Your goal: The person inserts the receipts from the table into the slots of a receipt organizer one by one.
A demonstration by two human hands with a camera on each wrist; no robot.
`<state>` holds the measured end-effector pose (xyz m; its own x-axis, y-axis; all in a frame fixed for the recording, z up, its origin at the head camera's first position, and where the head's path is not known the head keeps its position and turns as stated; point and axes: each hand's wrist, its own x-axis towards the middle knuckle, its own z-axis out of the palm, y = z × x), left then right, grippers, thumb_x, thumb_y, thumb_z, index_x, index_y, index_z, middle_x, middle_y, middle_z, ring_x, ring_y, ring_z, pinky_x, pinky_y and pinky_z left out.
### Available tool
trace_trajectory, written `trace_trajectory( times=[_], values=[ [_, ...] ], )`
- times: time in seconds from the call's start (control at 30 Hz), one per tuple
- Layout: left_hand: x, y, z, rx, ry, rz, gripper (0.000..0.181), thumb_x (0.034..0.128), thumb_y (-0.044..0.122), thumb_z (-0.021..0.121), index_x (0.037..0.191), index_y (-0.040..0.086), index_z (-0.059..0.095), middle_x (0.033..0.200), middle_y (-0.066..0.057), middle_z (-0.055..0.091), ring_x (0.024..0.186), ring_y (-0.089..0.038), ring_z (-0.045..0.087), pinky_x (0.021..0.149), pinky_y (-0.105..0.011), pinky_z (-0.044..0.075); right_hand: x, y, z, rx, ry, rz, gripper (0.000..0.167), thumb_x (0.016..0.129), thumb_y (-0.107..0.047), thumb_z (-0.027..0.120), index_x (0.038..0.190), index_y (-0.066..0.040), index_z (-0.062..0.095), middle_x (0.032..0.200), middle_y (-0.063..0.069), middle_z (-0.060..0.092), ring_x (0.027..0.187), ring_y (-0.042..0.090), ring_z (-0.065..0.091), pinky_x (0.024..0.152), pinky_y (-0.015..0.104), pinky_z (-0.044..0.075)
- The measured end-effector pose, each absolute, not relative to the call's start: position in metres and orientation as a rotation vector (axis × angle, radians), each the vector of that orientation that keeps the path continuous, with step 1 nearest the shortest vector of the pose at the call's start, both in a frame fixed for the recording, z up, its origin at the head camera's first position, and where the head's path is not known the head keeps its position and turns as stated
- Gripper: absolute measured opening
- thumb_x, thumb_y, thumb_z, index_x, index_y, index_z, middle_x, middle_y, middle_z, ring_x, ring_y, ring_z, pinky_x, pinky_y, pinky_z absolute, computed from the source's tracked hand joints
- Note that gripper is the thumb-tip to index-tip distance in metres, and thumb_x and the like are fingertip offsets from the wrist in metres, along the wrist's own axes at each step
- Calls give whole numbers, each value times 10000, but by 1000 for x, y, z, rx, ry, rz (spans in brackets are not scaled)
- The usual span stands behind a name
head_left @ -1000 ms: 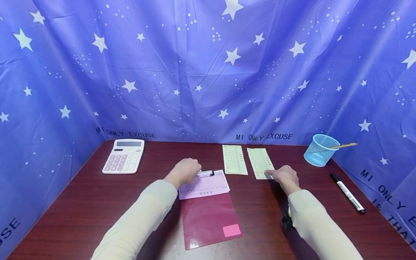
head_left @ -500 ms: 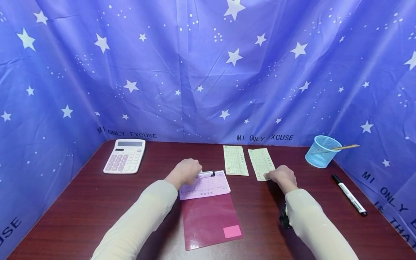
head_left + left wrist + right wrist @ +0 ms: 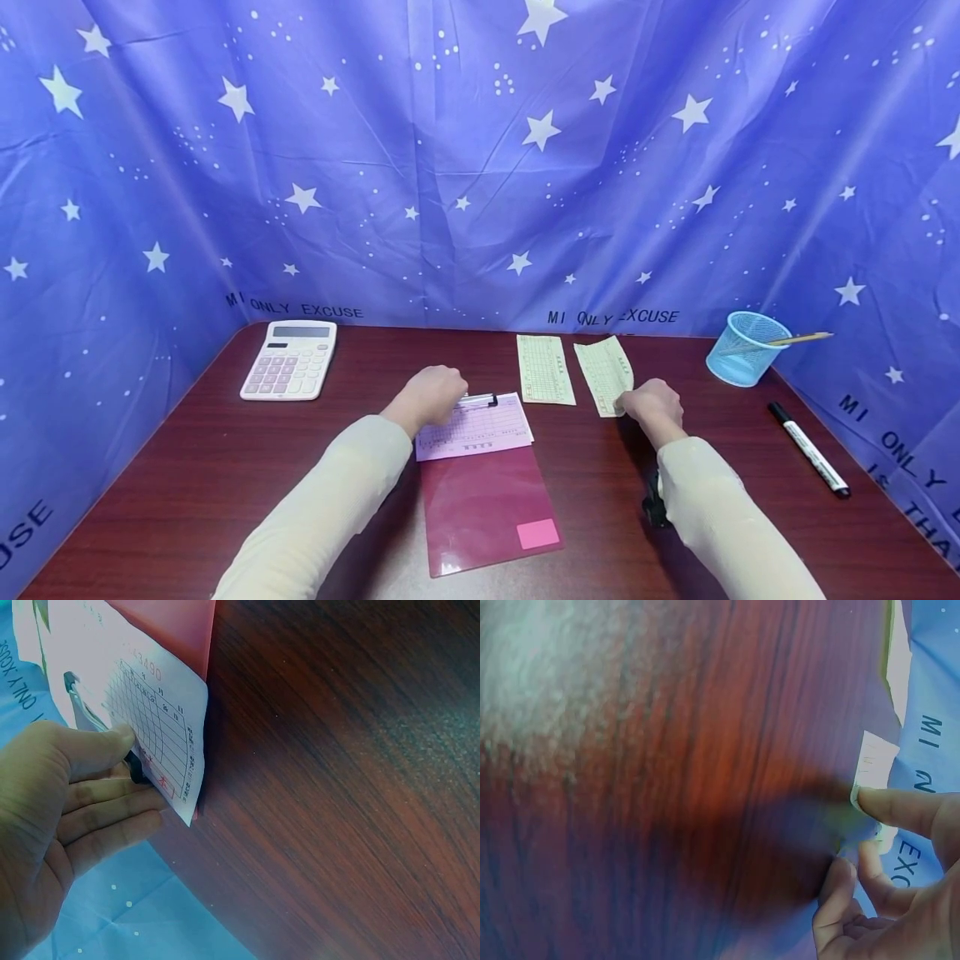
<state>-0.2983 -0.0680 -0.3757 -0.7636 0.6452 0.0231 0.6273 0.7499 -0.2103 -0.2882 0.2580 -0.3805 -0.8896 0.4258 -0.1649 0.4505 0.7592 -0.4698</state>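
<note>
Pale-green slip [image 3: 604,375] pinched by our right hand [image 3: 654,408]; our left hand [image 3: 426,398] grips the clipboard [image 3: 487,512].
Light and probably easily creased, we judge; best held by its edge.

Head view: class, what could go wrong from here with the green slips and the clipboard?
The right-hand green slip bows beside the right hand, so it might crease. The left hand grips the clip by the pink form; squeezing it could perhaps let the form slide on the clipboard.
</note>
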Motion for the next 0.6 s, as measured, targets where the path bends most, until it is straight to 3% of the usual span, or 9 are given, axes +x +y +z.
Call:
trace_trajectory(
  times=[0.27,0.47,0.6],
  values=[
    [-299,-67,-375,-1037,-2855,300,136,811,39,759,731,104,670,771,-59,694,736,-248,684,732,-404,598,-290,263,-380,700,2928,-770,510,791,-191,731,1093,188,570,1186,384,573,1127,503,546,967,534,483],
    [-298,-67,-375,-1039,-2868,294,134,819,32,748,737,104,671,783,-56,698,751,-247,686,747,-403,595,-289,265,-380,625,2902,-774,297,789,-168,688,951,74,631,1046,285,617,986,421,562,877,504,509],
    [-298,-68,-375,-1044,-2869,283,143,809,26,753,732,108,665,783,-56,696,745,-247,681,745,-404,593,-288,265,-379,635,2899,-797,303,768,-172,702,929,72,621,986,259,606,920,386,546,822,471,511]
  ],
)
